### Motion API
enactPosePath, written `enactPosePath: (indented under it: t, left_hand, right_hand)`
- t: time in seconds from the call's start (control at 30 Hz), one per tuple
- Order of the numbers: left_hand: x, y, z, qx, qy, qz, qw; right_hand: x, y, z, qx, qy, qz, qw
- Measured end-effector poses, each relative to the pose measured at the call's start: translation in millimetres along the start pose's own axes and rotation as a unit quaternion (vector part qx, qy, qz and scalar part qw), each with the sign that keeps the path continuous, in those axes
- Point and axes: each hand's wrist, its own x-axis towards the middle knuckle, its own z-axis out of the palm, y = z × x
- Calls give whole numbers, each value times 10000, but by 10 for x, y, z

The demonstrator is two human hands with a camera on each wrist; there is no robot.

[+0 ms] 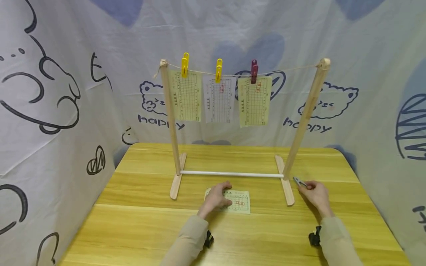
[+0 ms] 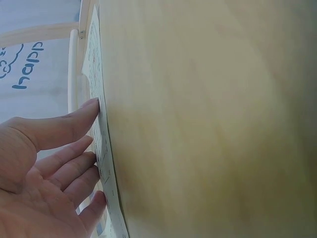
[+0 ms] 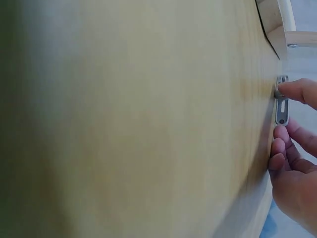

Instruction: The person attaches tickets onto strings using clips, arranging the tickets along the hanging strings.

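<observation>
Flat left hand (image 1: 217, 197) pressing paper slip (image 1: 240, 201), right hand (image 1: 316, 194) pinching grey clothespin (image 1: 299, 181)

The word "happy" is written in dark blue on the cloth (image 1: 233, 22) behind the table. It shows 2 times, each under a little drawn bear: once on the left near the left post, partly hidden, and once on the right. In the left wrist view, part of it reads "happ" on the cloth (image 2: 25, 64). The 3 hanging papers (image 1: 219, 99) and the paper (image 1: 237, 201) on the table have tiny print and red marks, too small to read.
</observation>
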Motion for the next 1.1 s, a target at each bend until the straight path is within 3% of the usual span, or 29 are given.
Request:
enactPosePath:
  t: [0.3, 0.53, 0.7, 0.93, 1.1]
  left_hand:
    - [-13, 1, -2, -11, 21, -17, 10000]
    - [-10, 3, 2, -28, 9, -15, 10000]
    - [-11, -4, 2, -10, -38, -10, 10000]
    - [1, 9, -28, 198, 14, 256, 9995]
    - [25, 43, -23, 553, -38, 266, 9981]
  right_hand:
    - [-90, -3, -111, -220, -566, -220, 9979]
    - [-77, 19, -111, -265, -493, -162, 9983]
    - [-103, 42, -113, 323, -400, 189, 9985]
    - [-104, 84, -111, 1314, -58, 663, 9891]
    - [-125, 103, -91, 1511, 33, 819, 9851]
